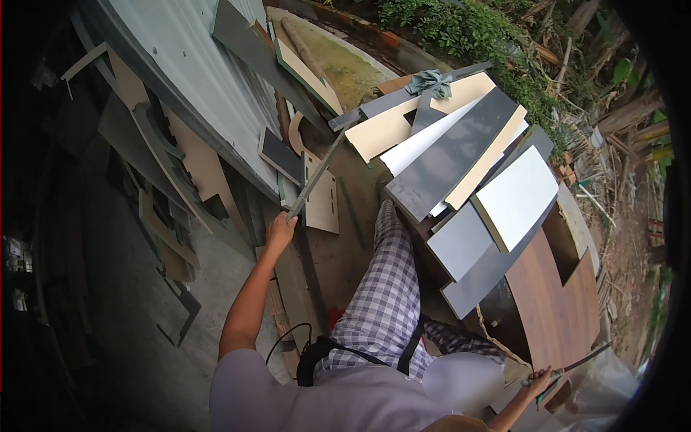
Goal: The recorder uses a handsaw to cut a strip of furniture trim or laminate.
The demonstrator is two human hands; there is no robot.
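My left hand (281, 232) is closed round the near end of a long narrow board strip (317, 175), which slants up and away to the right. Its far end reaches the edge of a pile of board offcuts. Out at the lower right, my right hand (540, 383) is closed on a thin dark rod-like piece (586, 357), which points outward; its exact kind is too small to tell. A bit of green shows beside those fingers. Between my hands lies the pile, with a dark grey panel (455, 155) and a white panel (517, 198) on top.
A corrugated metal sheet (187, 79) leans at the upper left, with cut board scraps (194, 158) beside it. A grey cloth (430, 83) lies on the pile's far end. A brown wood-grain panel (551, 295) stands at right. Plants (446, 29) grow beyond.
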